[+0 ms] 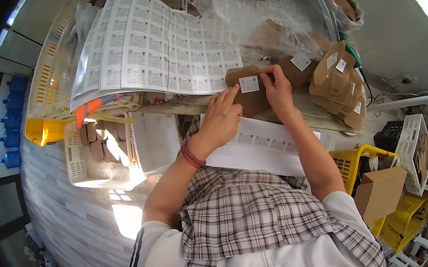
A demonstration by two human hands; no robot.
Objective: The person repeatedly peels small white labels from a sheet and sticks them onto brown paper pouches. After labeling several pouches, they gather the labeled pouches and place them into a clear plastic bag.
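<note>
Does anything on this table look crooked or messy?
Mildly: right of the right hand, the brown pieces lie in an uneven, fanned pile, their white labels tilted at different angles. Nothing looks spilled.

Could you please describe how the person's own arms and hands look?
The left hand and right hand wear no gloves. A reddish bracelet circles the left wrist. White sleeves end near the elbows; dark stripes run along the left one.
</note>
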